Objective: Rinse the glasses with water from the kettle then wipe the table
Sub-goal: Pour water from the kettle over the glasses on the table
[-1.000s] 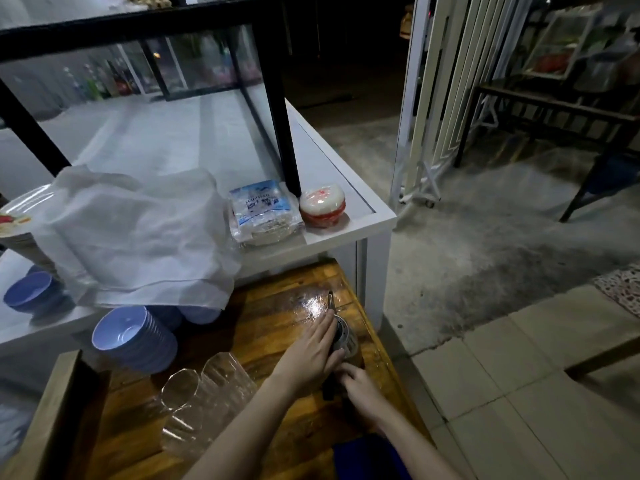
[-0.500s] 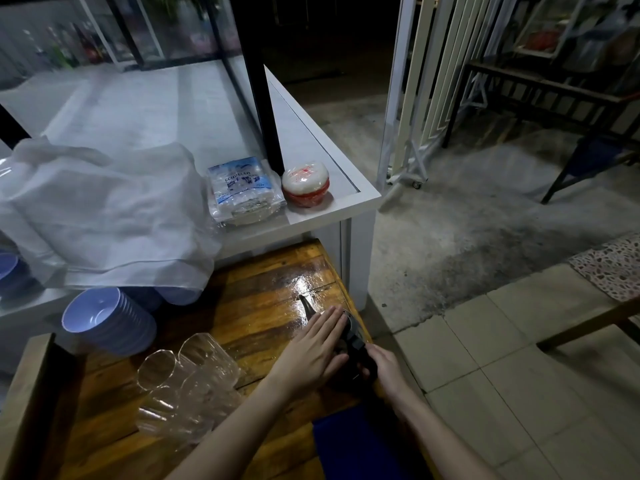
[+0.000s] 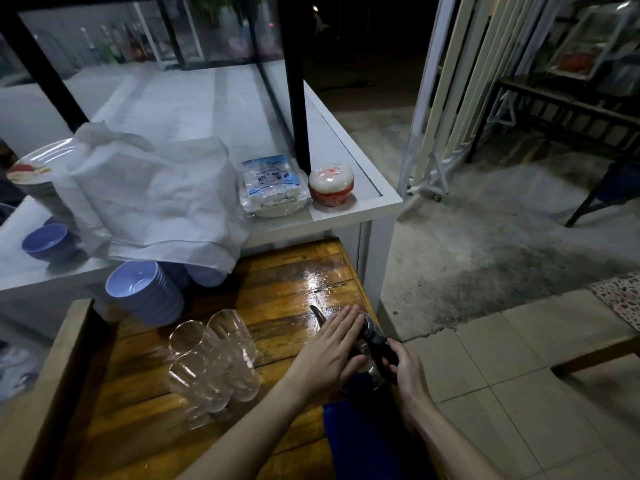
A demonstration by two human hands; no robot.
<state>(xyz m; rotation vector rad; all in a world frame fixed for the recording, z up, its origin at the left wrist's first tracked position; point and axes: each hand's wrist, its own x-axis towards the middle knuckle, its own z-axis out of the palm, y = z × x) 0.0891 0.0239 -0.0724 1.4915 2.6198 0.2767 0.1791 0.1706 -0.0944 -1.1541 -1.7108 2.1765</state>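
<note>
Kettle (image 3: 367,323), right hand (image 3: 407,374) gripping its handle, left hand (image 3: 327,353) lying flat-fingered on top, is possibly risking toppling glasses (image 3: 214,362) to its left.

The glasses (image 3: 214,362) lie on the table (image 3: 277,271), left of the kettle (image 3: 369,344), before the bowls (image 3: 145,296).

Left hand (image 3: 329,355) flat, fingers straight; right hand (image 3: 408,371) curled in grip.

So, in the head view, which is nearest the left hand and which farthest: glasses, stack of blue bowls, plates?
From the left hand on the kettle:
1. glasses, just left, on the wooden table.
2. stack of blue bowls, farther left and back.
3. plates, far left on the white counter.
</note>
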